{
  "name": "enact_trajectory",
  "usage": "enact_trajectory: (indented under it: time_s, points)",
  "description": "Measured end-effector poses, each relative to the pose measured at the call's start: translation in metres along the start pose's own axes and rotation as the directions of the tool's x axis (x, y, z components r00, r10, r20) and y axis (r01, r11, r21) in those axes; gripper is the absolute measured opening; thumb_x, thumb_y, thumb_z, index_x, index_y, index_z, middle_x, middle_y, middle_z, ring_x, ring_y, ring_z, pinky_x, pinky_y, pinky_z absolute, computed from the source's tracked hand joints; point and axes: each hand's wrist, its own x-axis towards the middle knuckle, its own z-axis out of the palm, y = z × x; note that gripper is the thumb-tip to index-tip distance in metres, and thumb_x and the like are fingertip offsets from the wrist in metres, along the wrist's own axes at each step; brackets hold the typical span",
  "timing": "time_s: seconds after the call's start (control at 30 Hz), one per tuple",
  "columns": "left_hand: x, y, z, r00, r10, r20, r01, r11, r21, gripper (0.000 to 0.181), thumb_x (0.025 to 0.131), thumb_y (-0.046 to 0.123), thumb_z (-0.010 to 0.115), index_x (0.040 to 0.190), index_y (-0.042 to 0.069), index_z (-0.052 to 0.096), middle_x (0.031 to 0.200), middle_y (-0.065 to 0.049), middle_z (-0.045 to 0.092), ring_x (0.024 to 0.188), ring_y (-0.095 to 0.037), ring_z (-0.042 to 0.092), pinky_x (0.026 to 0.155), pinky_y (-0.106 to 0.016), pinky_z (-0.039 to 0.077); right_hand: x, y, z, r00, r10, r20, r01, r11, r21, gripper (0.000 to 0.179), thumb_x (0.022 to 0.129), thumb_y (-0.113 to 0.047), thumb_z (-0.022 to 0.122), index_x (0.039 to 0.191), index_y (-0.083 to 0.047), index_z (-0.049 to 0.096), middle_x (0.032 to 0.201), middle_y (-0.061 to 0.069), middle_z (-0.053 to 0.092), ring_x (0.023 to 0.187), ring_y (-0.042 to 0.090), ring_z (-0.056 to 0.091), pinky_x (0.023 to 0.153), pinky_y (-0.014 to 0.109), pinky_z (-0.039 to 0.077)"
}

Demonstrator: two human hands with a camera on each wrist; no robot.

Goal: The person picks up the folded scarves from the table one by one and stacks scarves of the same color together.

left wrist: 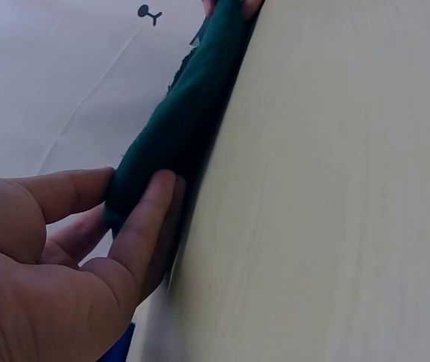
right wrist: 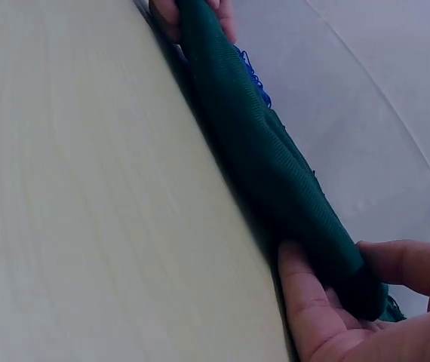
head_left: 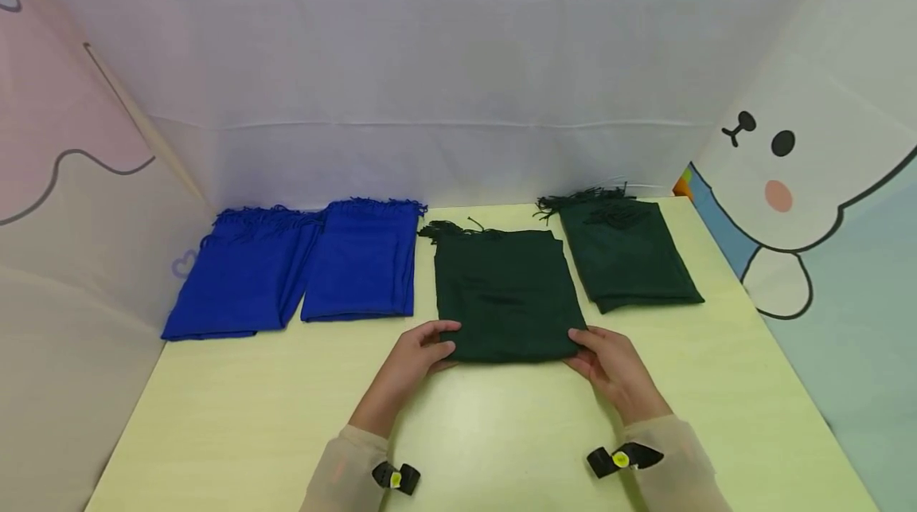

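The green cloth (head_left: 509, 301) lies folded on the surface (head_left: 236, 416) in front of the person, its fringe (head_left: 454, 232) along the far edge. To its left are the inner blue cloth (head_left: 358, 273), near it, and the outer blue cloth (head_left: 232, 281) beyond; the second green cloth (head_left: 634, 253) lies to its right, farther back.

The left hand (head_left: 411, 353) has its grip on the near left corner, pinching with digits above and below the fold; the right hand (head_left: 616, 365) grasps the near right corner likewise. The wrist views show the near edge as a thick, rounded fold running between them. Whether every layer is caught cannot be told.

The cloth should be light, limp and hard to harm, though its layers may slide over one another. These two corners look like the sound hold, pinched through the whole stack with gentle tension between; taking the top layer alone would likely peel the fold apart. The fringe seems a poor place, since loose strands could tangle.
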Motion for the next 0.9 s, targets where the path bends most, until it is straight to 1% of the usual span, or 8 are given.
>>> enact_trajectory:
  time_s: [0.13, 0.23, 0.33, 0.47, 0.63, 0.73, 0.83, 0.9]
  points:
    - [-0.006, 0.0, -0.002, 1.0, 0.0, -0.006, 0.0, 1.0, 0.019, 0.035, 0.098, 0.001, 0.058, 0.133, 0.001, 0.059, 0.096, -0.006, 0.043, 0.092, -0.02, 0.049, 0.089, -0.043, 0.057, -0.005, 0.002, 0.0, 1.0, -0.001, -0.008, 0.001, 0.999, -0.037, 0.055, 0.101, -0.006, 0.057, 0.145, 0.014, 0.032, 0.1, 0.003, 0.07, 0.087, 0.013, 0.07, 0.079, 0.029, 0.059]
    - [-0.008, 0.002, -0.004, 0.997, 0.023, -0.069, -0.015, 0.993, 0.116, 0.037, 0.098, 0.007, 0.061, 0.135, 0.006, 0.057, 0.102, -0.009, 0.046, 0.084, -0.021, 0.05, 0.078, -0.04, 0.058, -0.008, 0.0, -0.002, 0.998, -0.029, -0.058, 0.023, 0.993, -0.113, 0.049, 0.102, -0.011, 0.056, 0.142, 0.012, 0.038, 0.096, 0.002, 0.066, 0.077, 0.01, 0.066, 0.076, 0.027, 0.059]
    - [-0.005, 0.007, -0.005, 0.98, 0.067, -0.187, -0.024, 0.974, 0.225, 0.039, 0.097, 0.014, 0.063, 0.136, 0.011, 0.055, 0.107, -0.01, 0.049, 0.083, -0.021, 0.051, 0.068, -0.033, 0.05, -0.012, -0.007, -0.008, 0.989, -0.084, -0.118, 0.062, 0.982, -0.178, 0.045, 0.103, -0.014, 0.054, 0.139, 0.011, 0.042, 0.095, 0.0, 0.065, 0.076, 0.008, 0.064, 0.078, 0.025, 0.059]
    - [0.0, 0.014, -0.004, 0.957, 0.096, -0.275, -0.044, 0.981, 0.191, 0.037, 0.097, 0.013, 0.061, 0.133, 0.011, 0.056, 0.104, -0.008, 0.052, 0.085, -0.024, 0.051, 0.066, -0.029, 0.043, -0.016, -0.021, -0.022, 0.977, -0.136, -0.162, 0.109, 0.981, -0.161, 0.046, 0.105, -0.017, 0.05, 0.141, 0.009, 0.04, 0.1, -0.003, 0.071, 0.092, 0.008, 0.069, 0.087, 0.025, 0.056]
    - [0.005, 0.019, 0.002, 0.977, 0.076, -0.197, -0.062, 0.995, 0.075, 0.035, 0.099, 0.013, 0.058, 0.133, 0.007, 0.055, 0.105, -0.009, 0.055, 0.09, -0.025, 0.055, 0.071, -0.031, 0.049, -0.019, -0.037, -0.048, 0.968, -0.092, -0.233, 0.093, 0.996, -0.005, 0.053, 0.106, -0.024, 0.049, 0.149, 0.003, 0.033, 0.102, -0.004, 0.072, 0.102, 0.011, 0.069, 0.093, 0.028, 0.053]
    - [0.007, 0.021, 0.005, 0.987, 0.068, -0.147, -0.065, 0.998, 0.027, 0.036, 0.101, 0.016, 0.058, 0.134, 0.003, 0.054, 0.11, -0.012, 0.055, 0.094, -0.024, 0.057, 0.077, -0.033, 0.053, -0.02, -0.043, -0.065, 0.958, -0.047, -0.282, 0.09, 0.986, 0.142, 0.058, 0.104, -0.024, 0.053, 0.152, -0.002, 0.028, 0.1, -0.002, 0.072, 0.103, 0.013, 0.069, 0.096, 0.03, 0.051]
    - [0.009, 0.021, 0.008, 0.99, 0.062, -0.128, -0.065, 0.998, -0.022, 0.036, 0.101, 0.015, 0.058, 0.133, 0.001, 0.053, 0.112, -0.015, 0.055, 0.094, -0.023, 0.058, 0.081, -0.033, 0.054, -0.022, -0.048, -0.082, 0.956, -0.016, -0.294, 0.112, 0.943, 0.312, 0.058, 0.103, -0.023, 0.055, 0.153, -0.007, 0.029, 0.098, 0.002, 0.071, 0.106, 0.017, 0.068, 0.101, 0.034, 0.047]
    - [0.009, 0.022, 0.009, 0.99, 0.064, -0.123, -0.069, 0.997, -0.039, 0.035, 0.101, 0.014, 0.058, 0.132, -0.001, 0.053, 0.111, -0.014, 0.055, 0.093, -0.022, 0.058, 0.082, -0.033, 0.054, -0.023, -0.05, -0.094, 0.961, -0.001, -0.276, 0.127, 0.889, 0.439, 0.049, 0.103, -0.021, 0.055, 0.147, -0.009, 0.037, 0.099, 0.007, 0.071, 0.11, 0.021, 0.066, 0.107, 0.037, 0.041]
